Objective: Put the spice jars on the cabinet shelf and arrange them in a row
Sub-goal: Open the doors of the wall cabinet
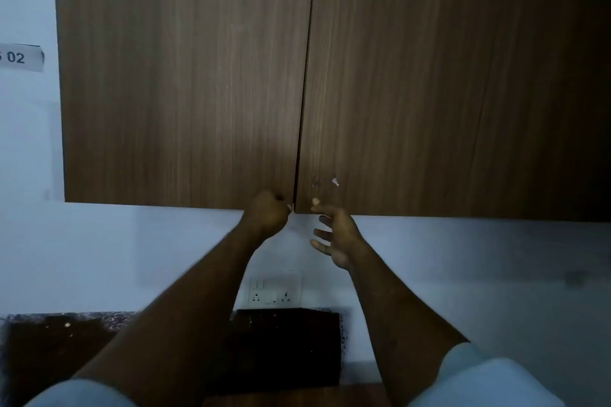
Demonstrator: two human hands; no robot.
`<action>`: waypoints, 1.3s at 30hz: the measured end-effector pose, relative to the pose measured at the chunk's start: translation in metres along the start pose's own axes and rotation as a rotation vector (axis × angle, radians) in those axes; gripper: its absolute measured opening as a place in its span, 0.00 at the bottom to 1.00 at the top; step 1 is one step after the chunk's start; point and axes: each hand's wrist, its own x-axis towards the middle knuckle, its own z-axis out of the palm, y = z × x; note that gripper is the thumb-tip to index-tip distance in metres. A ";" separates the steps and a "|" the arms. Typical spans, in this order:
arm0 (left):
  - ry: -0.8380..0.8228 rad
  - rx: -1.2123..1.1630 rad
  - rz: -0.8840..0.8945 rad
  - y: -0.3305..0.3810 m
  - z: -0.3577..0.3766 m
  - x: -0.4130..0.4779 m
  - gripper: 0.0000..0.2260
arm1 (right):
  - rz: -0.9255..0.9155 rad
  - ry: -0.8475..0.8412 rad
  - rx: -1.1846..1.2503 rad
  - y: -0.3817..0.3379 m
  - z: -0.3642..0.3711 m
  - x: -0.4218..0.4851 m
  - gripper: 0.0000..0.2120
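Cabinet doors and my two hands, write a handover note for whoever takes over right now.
Left hand: fingers curled on the bottom inner corner of the left door.
Right hand: open, fingers spread, just below the right door.
Both doors look shut; the shelf is hidden behind them. No spice jars in view.
Done: nothing visible.
To do: open the doors, bring the jars, line them in a row.

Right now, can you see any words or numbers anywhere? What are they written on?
"02": on the white label stuck to the wall left of the cabinet. A character before it is cut off by the picture's edge and can't be read.
Switch and socket panel: any markings are too small and blurred to read.
Left cabinet door and right cabinet door: no writing.
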 end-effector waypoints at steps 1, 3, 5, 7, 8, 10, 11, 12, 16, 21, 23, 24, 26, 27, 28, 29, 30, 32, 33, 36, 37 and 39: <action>0.003 0.005 0.006 -0.001 0.001 0.001 0.07 | -0.007 0.004 0.055 0.000 0.002 0.002 0.19; 0.011 0.014 0.025 -0.002 0.002 0.002 0.07 | 0.003 0.006 0.192 0.001 0.003 0.004 0.17; 0.005 0.037 0.055 -0.003 0.002 0.003 0.08 | 0.008 0.012 0.309 0.005 0.005 0.005 0.19; -0.013 0.063 0.076 -0.001 0.002 0.005 0.09 | 0.003 0.038 0.373 0.010 0.008 0.007 0.21; -0.018 0.068 0.081 0.001 0.001 0.005 0.10 | -0.004 0.049 0.389 0.012 0.009 0.006 0.22; -0.034 0.024 0.083 0.004 0.001 0.006 0.10 | -0.017 0.095 0.401 0.016 0.008 0.004 0.25; -0.034 -0.017 0.086 0.007 0.002 0.005 0.10 | -0.028 0.117 0.405 0.017 0.008 0.002 0.26; -0.034 -0.061 0.092 0.011 0.003 0.002 0.11 | -0.039 0.141 0.414 0.017 0.007 -0.001 0.26; -0.081 -0.294 0.225 0.025 0.013 -0.015 0.12 | -0.094 0.244 0.418 0.022 -0.003 -0.019 0.23; -0.187 -0.489 0.259 0.041 0.018 -0.037 0.10 | -0.261 0.371 0.141 0.025 -0.037 -0.063 0.15; -0.273 -0.493 0.294 0.052 0.020 -0.047 0.09 | -0.364 0.461 -0.066 0.019 -0.050 -0.088 0.21; -0.312 -0.506 0.312 0.058 0.021 -0.052 0.08 | -0.409 0.513 -0.184 0.015 -0.055 -0.102 0.24; -0.389 -0.531 0.352 0.071 0.027 -0.063 0.08 | -0.472 0.623 -0.364 0.006 -0.065 -0.129 0.29; -0.438 -0.544 0.373 0.077 0.032 -0.069 0.09 | -0.501 0.679 -0.412 0.001 -0.070 -0.142 0.30; -0.497 -0.561 0.393 0.084 0.038 -0.076 0.10 | -0.533 0.737 -0.443 -0.004 -0.075 -0.156 0.30; -0.562 -0.580 0.414 0.090 0.045 -0.083 0.11 | -0.567 0.789 -0.456 -0.010 -0.080 -0.169 0.30; -0.624 -0.594 0.434 0.096 0.053 -0.090 0.13 | -0.599 0.832 -0.454 -0.017 -0.086 -0.182 0.30; -0.729 -0.593 0.479 0.109 0.073 -0.106 0.17 | -0.643 0.912 -0.459 -0.030 -0.097 -0.203 0.28; -0.772 -0.579 0.502 0.115 0.084 -0.114 0.20 | -0.657 0.962 -0.485 -0.036 -0.103 -0.213 0.26; -0.798 -0.492 0.568 0.135 0.116 -0.136 0.26 | -0.674 1.119 -0.582 -0.048 -0.123 -0.238 0.18; -0.774 -0.450 0.598 0.142 0.126 -0.141 0.27 | -0.672 1.153 -0.608 -0.050 -0.130 -0.246 0.17; -0.739 -0.353 0.669 0.154 0.143 -0.150 0.28 | -0.667 1.203 -0.678 -0.055 -0.145 -0.260 0.15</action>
